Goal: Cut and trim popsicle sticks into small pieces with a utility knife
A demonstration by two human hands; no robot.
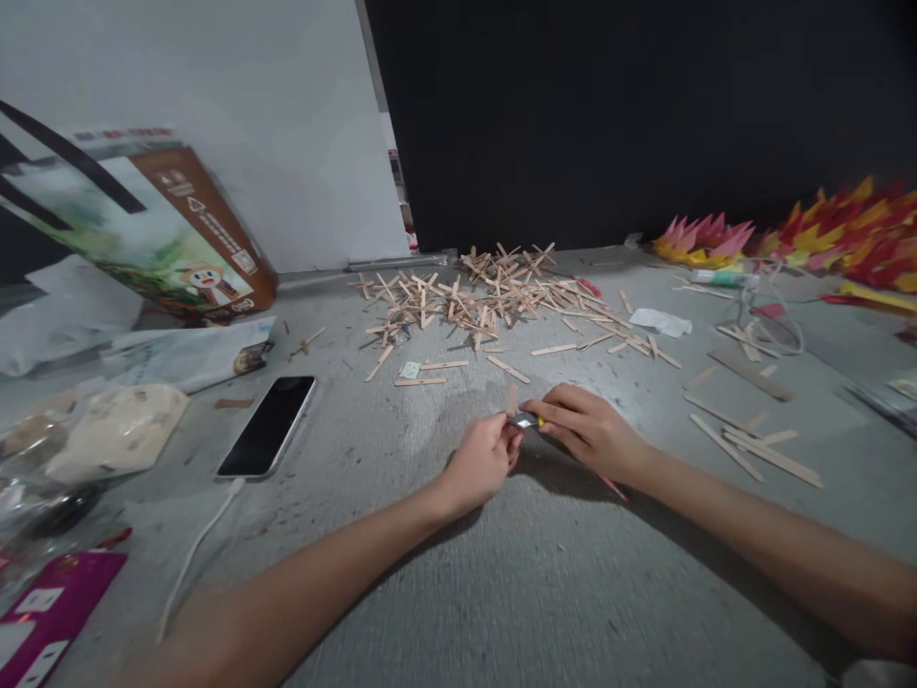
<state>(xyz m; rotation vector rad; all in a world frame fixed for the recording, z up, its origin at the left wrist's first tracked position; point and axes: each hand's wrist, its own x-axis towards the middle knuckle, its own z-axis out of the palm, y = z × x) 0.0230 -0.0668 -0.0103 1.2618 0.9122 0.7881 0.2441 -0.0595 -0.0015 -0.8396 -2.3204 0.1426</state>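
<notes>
Head view: grey counter [401,592], white panel [215,86] far left, black panel [630,115] far right; left hand [479,457] pinches a stick [512,400], right hand's [591,430] fingers grip a small tool [528,419].

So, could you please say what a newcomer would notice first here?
Probably the heap of wooden sticks at the far middle, then the spiky red and yellow shapes at far right. Nearer, at centre, the right hand holds what looks like a knife beside a short stick in the left hand.
</notes>
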